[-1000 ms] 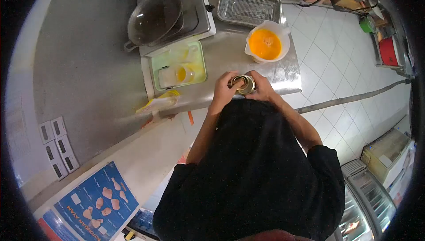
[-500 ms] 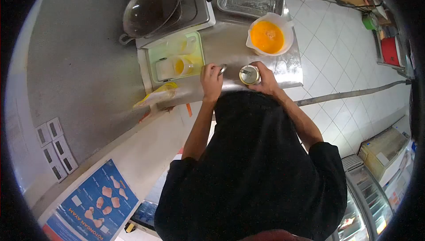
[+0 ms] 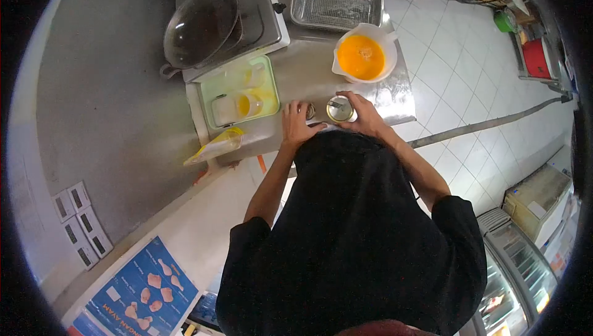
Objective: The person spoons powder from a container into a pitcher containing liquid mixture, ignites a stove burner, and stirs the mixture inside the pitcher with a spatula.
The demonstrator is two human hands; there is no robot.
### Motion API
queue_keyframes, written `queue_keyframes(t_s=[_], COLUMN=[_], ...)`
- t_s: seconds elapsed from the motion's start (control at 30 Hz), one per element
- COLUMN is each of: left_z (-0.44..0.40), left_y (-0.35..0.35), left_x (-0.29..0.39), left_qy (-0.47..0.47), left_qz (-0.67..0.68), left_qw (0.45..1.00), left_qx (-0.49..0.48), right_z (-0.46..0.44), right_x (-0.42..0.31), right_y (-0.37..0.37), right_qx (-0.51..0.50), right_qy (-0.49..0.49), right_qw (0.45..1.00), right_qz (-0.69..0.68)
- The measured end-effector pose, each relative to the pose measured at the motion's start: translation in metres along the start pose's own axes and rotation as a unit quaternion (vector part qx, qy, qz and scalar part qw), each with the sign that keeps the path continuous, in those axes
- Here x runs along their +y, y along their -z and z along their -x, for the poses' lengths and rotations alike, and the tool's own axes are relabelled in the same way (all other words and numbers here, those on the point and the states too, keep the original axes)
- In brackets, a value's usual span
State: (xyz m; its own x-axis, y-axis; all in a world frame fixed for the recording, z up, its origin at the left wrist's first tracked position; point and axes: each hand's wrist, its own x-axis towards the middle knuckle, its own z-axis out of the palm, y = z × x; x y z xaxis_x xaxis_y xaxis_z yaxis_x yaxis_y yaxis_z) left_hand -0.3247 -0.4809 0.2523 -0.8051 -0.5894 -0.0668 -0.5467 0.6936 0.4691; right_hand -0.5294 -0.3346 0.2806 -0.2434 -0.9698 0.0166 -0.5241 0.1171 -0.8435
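Left hand [image 3: 299, 123]: you're curling fingers and thumb around a small metal piece [image 3: 310, 111]; it's partly hidden under your fingers, exact shape unclear.
Right hand [image 3: 365, 116]: you're clamping the side of the can [image 3: 340, 109], fingers around the far side, thumb on the near side.
Hands: they're staying apart from each other, each gripping its own item, the can and the metal piece sitting between them.
Can: it's facing you with its round top, a dark mark showing there; it's sitting over the near edge of the surface [image 3: 301, 70], contact underneath not readable.
Jug [image 3: 391, 59]: it's standing beyond the can, near your right hand, holding orange liquid.
Basket [image 3: 336, 2]: it's lying just beyond the jug, wire-patterned, rectangular.
Tray [image 3: 269, 89]: it's sitting left of your left hand, pale green, carrying a cup [image 3: 249, 105] with yellow in it.
Packet [image 3: 217, 145]: it's lying near the tray's near side, yellow-edged.
Wok [image 3: 201, 28]: it's resting on the stove [image 3: 262, 24], past the tray.
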Motion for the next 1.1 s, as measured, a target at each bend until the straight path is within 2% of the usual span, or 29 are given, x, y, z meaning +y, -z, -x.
queue_keyframes(t_s=[0.13,0.17,0.3,0.4,0.43,0.5,0.53,0.57,0.6,0.63,0.7,0.73,0.8,0.93,1.1], left_z=[-0.008,-0.011,-0.015,-0.013,-0.013,-0.019,-0.022,-0.025,-0.027,-0.029,-0.029,-0.029,-0.033,-0.029,-0.029], left_y=[0.012,0.022,0.024,0.055,0.055,0.074,0.088,0.103,0.115,0.126,0.133,0.131,0.124,0.126,0.129], left_x=[0.022,0.033,0.053,0.074,0.073,0.074,0.079,0.089,0.096,0.101,0.101,0.1,0.097,0.104,0.106], left_qy=[-0.043,-0.077,-0.074,-0.064,-0.034,-0.027,-0.021,-0.035,-0.035,-0.036,-0.04,-0.064,-0.114,-0.075,-0.06], left_qz=[0.156,0.17,0.356,0.564,0.624,0.483,0.407,0.374,0.368,0.363,0.358,0.347,0.326,0.353,0.325], left_qw=[0.987,0.982,0.929,0.821,0.78,0.874,0.912,0.924,0.927,0.929,0.932,0.934,0.935,0.928,0.934], left_qx=[-0.016,-0.007,0.067,0.052,0.041,0.046,0.048,0.077,0.067,0.058,0.039,0.051,0.077,0.088,0.134], right_z=[-0.003,-0.004,-0.013,-0.023,-0.028,-0.037,-0.043,-0.048,-0.052,-0.052,-0.062,-0.064,-0.064,-0.056,-0.045], right_x=[-0.017,-0.03,-0.086,-0.124,-0.135,-0.154,-0.158,-0.16,-0.164,-0.178,-0.185,-0.185,-0.182,-0.182,-0.181], right_y=[0.004,0.01,0.032,0.056,0.068,0.089,0.094,0.098,0.102,0.106,0.113,0.114,0.112,0.116,0.122], right_qx=[0.006,-0.006,-0.013,-0.021,-0.023,0.005,0.009,0.014,0.02,0.025,-0.012,-0.03,-0.003,0.05,0.068], right_qy=[0.011,-0.002,-0.016,0.011,0.03,0.095,0.124,0.153,0.183,0.162,0.167,0.168,0.178,0.218,0.209], right_qw=[1.0,1.0,0.998,0.997,0.995,0.989,0.989,0.987,0.983,0.986,0.986,0.985,0.984,0.975,0.974], right_qz=[-0.011,-0.025,-0.054,-0.071,-0.092,-0.109,-0.074,-0.04,-0.005,-0.029,0.012,0.034,0.028,0.005,0.056])
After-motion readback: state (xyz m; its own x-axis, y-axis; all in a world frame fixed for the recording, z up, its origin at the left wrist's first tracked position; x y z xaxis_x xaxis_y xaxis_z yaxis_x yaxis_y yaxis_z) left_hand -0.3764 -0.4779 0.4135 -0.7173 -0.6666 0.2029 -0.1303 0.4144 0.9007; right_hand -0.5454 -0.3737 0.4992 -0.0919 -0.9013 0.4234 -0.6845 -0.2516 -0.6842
